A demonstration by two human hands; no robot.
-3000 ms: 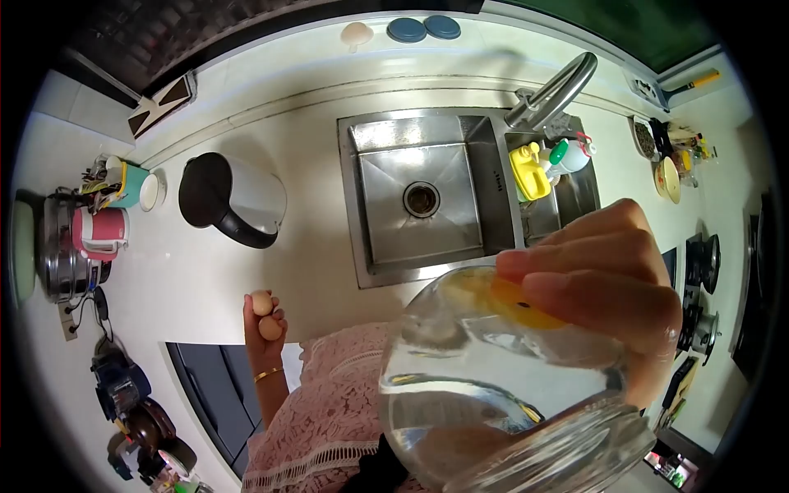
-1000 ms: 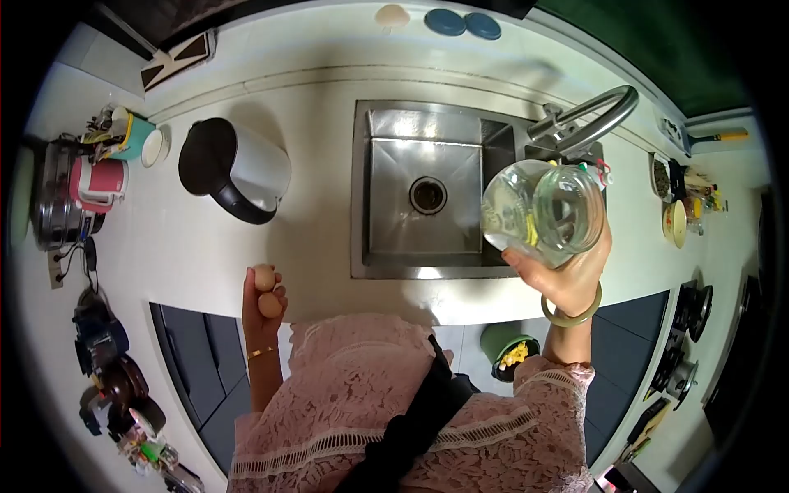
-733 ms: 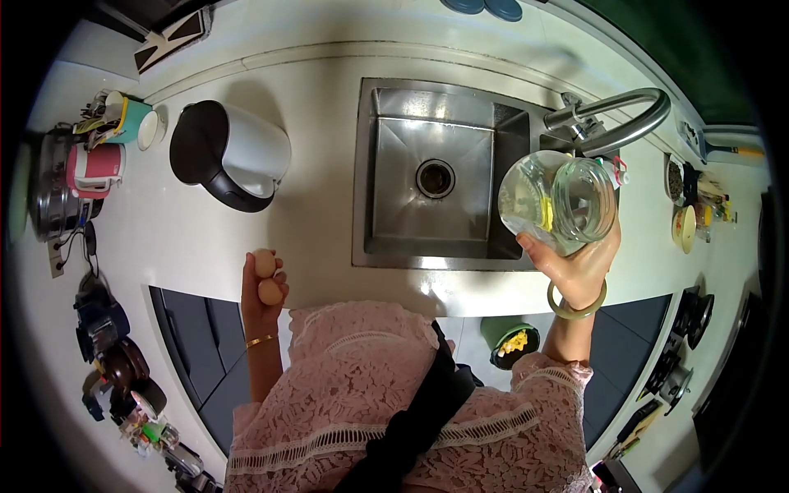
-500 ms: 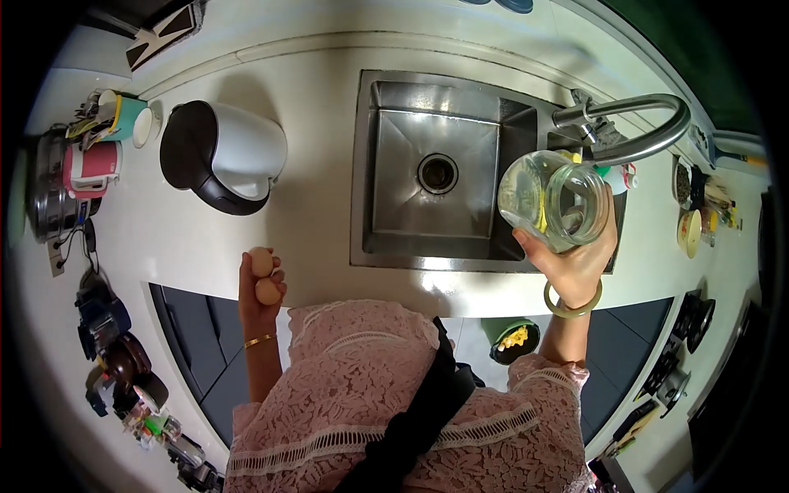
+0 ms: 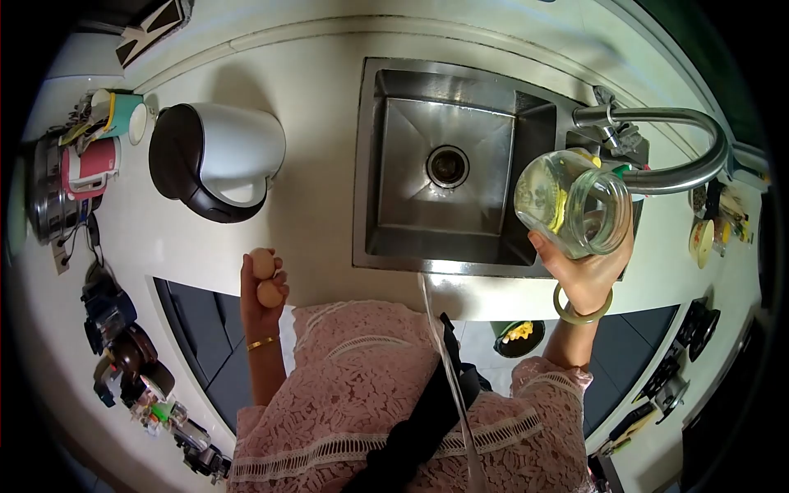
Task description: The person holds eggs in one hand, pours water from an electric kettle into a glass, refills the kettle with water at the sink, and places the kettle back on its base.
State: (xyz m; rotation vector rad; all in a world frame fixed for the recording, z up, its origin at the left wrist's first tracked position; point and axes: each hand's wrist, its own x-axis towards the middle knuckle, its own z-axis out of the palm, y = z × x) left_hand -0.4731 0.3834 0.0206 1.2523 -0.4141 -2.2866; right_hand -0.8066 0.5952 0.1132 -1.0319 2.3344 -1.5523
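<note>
My left hand (image 5: 261, 311) is closed around two brown eggs, an upper egg (image 5: 262, 262) and a lower egg (image 5: 269, 293), just off the counter's front edge. A clear glass jar (image 5: 549, 197) is gripped in my right hand (image 5: 585, 283), thumb on the near side and fingers mostly hidden behind the glass. The jar hangs over the right end of the steel sink (image 5: 386, 246), its open mouth facing up and to the right. A yellow patch shows on or through the glass. Close by the mouth curves the steel faucet (image 5: 717, 160). A green bracelet circles my right wrist.
An electric kettle (image 5: 238, 152) with a dark lid stands left of the sink. Cups (image 5: 92, 164) and pots line the far left. Below the counter, a bin (image 5: 526, 338) holds yellow scraps. A pale translucent streak (image 5: 450, 370) crosses in front of my clothing.
The jar and my right hand have shifted slightly right in view, along with the sink and faucet. A pale streak now appears before my body. The eggs stay in my left hand.
</note>
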